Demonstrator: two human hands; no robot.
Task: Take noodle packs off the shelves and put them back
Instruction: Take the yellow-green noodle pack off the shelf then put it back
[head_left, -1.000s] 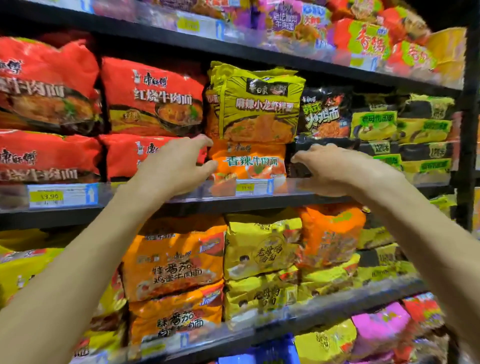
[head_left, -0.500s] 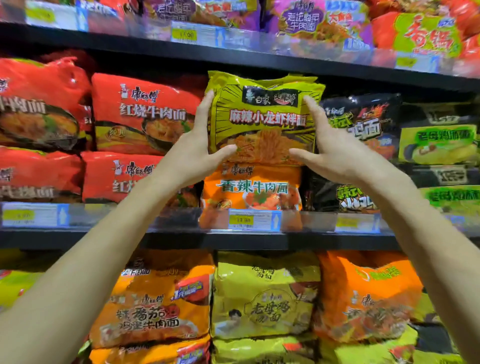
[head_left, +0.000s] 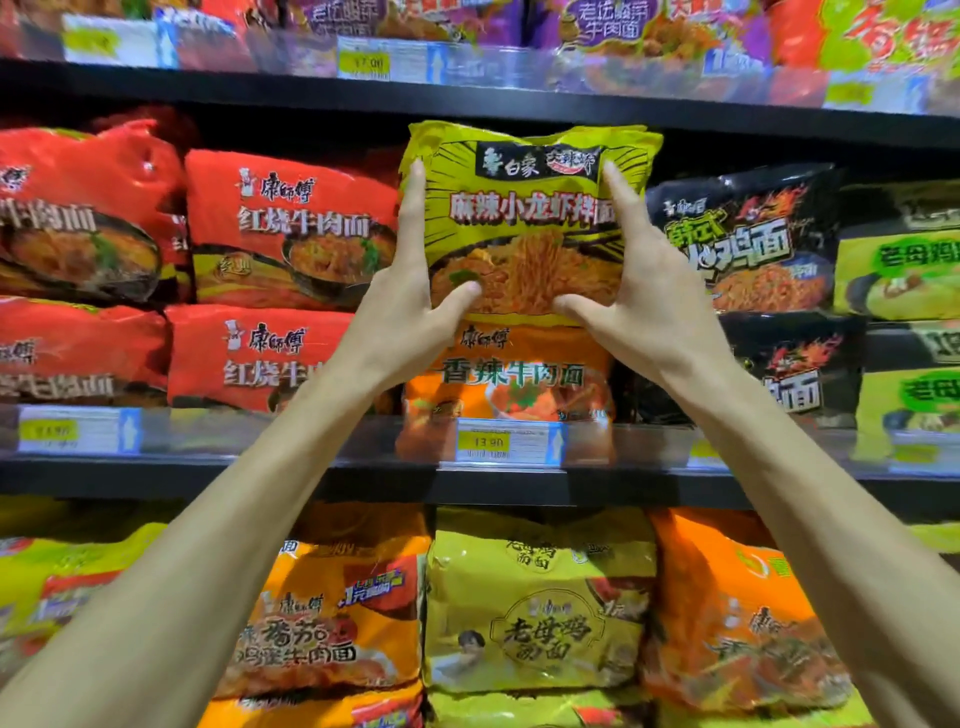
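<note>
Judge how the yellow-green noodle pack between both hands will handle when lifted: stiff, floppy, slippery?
Probably soft, not stiff: the yellow-green noodle pack looks crumpled along its top. Likely light for its bulk, as the left hand and right hand hold it only at its side edges. Its glossy film may slip, so a two-sided grip seems wise.

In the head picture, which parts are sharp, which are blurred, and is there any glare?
Head view: the yellow pack, gripped by the left hand and the right hand, is sharp; the top-shelf packs and the left price tag are smeared; the clear shelf strip shows soft, hazy glare.
</note>
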